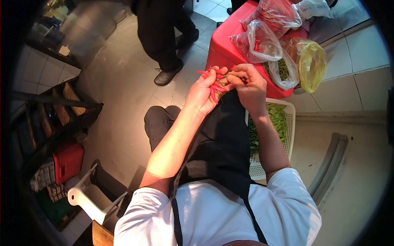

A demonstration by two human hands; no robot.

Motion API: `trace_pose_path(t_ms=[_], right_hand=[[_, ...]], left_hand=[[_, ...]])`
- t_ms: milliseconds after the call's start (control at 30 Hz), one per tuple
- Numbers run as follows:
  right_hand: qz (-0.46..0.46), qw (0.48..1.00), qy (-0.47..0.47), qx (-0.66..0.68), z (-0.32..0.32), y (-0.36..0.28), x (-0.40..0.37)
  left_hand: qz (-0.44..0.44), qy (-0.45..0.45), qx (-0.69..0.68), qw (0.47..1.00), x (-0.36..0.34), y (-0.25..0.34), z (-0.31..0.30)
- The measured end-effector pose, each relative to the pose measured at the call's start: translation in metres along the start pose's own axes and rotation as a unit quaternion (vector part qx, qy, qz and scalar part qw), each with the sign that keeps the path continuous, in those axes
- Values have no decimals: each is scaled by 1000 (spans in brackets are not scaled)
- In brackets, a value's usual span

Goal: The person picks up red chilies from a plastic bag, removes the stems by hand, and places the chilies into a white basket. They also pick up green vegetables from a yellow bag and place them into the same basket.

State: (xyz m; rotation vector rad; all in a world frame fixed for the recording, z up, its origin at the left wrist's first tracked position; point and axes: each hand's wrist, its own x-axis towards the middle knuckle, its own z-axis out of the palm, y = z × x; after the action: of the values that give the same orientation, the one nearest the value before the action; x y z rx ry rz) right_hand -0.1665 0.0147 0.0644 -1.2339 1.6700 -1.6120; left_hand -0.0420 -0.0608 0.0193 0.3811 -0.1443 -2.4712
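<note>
Several red chili peppers (214, 96) with green stems lie in my left hand (200, 94), whose thumb and fingers are closed around them. Some tips stick out past the thumb, and others hang below the fingers. My right hand (252, 87) meets the left one above my lap, its thumb and forefinger pinched at the green stem end of a chili. The rest of that hand's fingers are curled in.
Plastic bags stand on a red stool-like surface (221, 45), one a yellow bag (314, 65), another a clear bag (266, 41). A white basket (290, 123) of green leaves is by my right forearm. Ahead, a person in dark trousers (158, 33) stands on the tiles. A rack (61, 98) is at left.
</note>
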Motion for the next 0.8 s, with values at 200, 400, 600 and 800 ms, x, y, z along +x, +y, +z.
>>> trace_pose_path(t_ms=[200, 400, 600, 800], right_hand=[[-40, 997, -5, -71, 5, -5, -3], [9, 998, 25, 56, 12, 18, -6], [-12, 998, 36, -53, 6, 15, -10], [28, 999, 35, -3, 4, 22, -10]], left_hand=[[12, -11, 62, 998, 1, 1, -1], [21, 19, 52, 998, -1, -5, 12], [19, 14, 54, 998, 5, -10, 6], [16, 28, 74, 997, 14, -15, 6]])
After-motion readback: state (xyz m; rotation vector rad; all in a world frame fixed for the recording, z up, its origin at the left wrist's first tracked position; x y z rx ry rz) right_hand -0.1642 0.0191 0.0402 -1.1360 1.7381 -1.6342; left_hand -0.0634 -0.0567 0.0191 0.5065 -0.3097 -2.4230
